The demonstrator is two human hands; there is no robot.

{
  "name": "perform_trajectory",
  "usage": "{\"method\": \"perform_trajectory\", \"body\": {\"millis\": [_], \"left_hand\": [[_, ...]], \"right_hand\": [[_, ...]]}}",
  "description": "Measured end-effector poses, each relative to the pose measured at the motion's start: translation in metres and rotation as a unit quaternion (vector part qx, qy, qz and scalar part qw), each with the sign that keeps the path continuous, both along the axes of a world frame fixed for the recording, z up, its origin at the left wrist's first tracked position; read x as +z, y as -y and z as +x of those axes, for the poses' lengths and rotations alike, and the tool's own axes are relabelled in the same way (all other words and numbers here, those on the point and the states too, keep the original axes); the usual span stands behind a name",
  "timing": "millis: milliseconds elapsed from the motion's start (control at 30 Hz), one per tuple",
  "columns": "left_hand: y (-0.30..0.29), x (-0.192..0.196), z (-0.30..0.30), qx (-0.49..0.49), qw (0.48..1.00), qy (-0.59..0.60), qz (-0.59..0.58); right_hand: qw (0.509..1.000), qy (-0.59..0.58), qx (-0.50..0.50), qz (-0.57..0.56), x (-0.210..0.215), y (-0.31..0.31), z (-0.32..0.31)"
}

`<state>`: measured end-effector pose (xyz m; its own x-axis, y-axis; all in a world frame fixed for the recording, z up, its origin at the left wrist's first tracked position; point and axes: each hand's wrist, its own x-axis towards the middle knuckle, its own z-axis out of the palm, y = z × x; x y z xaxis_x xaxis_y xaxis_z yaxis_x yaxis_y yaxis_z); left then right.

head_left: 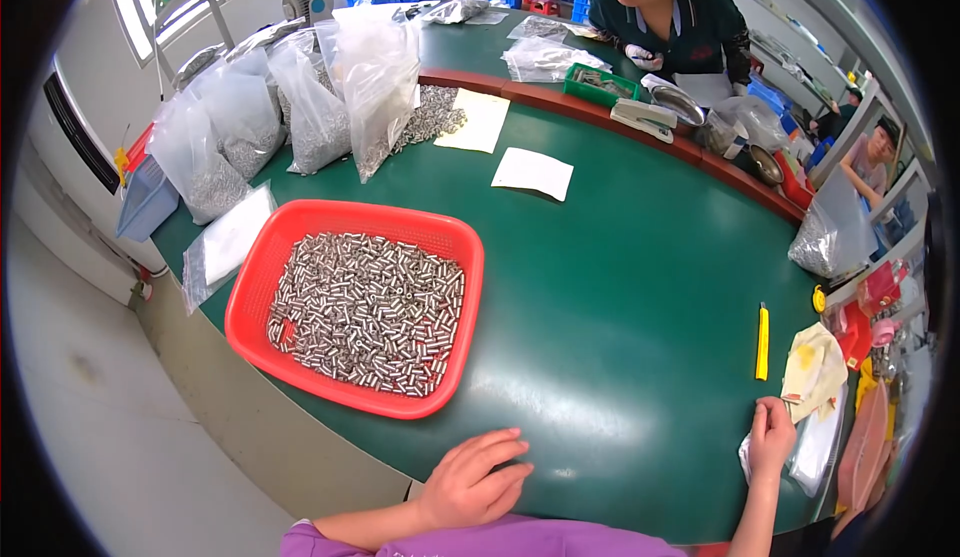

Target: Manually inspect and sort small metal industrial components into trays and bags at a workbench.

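Observation:
My left hand [476,479] is at the near edge of the green table, its fingers loosely bent and apart, with nothing in them. Beyond it to the left stands a red plastic basket [462,257] holding a shallow heap of small shiny metal cylinders [365,307]. Far to the right, my right hand [771,441] has its fingers curled together beside a cream work glove [815,362] with yellow patches. Whatever those fingers hold, if anything, is hidden. White plastic bags [818,447] lie next to this hand. A yellow utility knife [763,342] lies just beyond it.
Filled clear bags of metal parts [315,117] line the far left, near a loose pile of parts [435,115]. Paper sheets [532,173] lie mid-table. Along the raised red-brown ledge [560,98] are a green tray [601,85] and a stapler [644,119]. A co-worker [670,22] sits opposite.

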<state>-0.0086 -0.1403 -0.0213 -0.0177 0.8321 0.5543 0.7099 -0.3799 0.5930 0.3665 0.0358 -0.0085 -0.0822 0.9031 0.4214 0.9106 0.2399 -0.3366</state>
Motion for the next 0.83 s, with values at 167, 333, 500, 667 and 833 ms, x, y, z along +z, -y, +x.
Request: {"method": "perform_trajectory", "body": {"millis": [167,333,500,667,833], "left_hand": [[-0.0005,0.0022,0.0003,0.003,1.0,-0.006,-0.017],[-0.0031,0.0034,0.0016,0.016,1.0,-0.012,-0.017],[-0.0023,0.003,0.0017,0.017,0.999,-0.016,-0.032],[-0.0018,0.0031,0.0024,0.023,0.999,-0.019,-0.035],[-0.0021,0.0029,0.002,0.024,0.999,-0.02,-0.039]], "right_hand": [[1.0,0.0,0.001,0.001,0.0019,0.0005,-0.0016],[1.0,-0.001,0.003,-0.002,0.0028,-0.0006,-0.0022],[1.0,-0.007,0.011,-0.006,0.0036,-0.001,-0.0021],[1.0,-0.005,0.015,-0.009,0.005,-0.0015,-0.0023],[1.0,-0.009,0.006,-0.025,0.0063,-0.0014,-0.0022]]}}
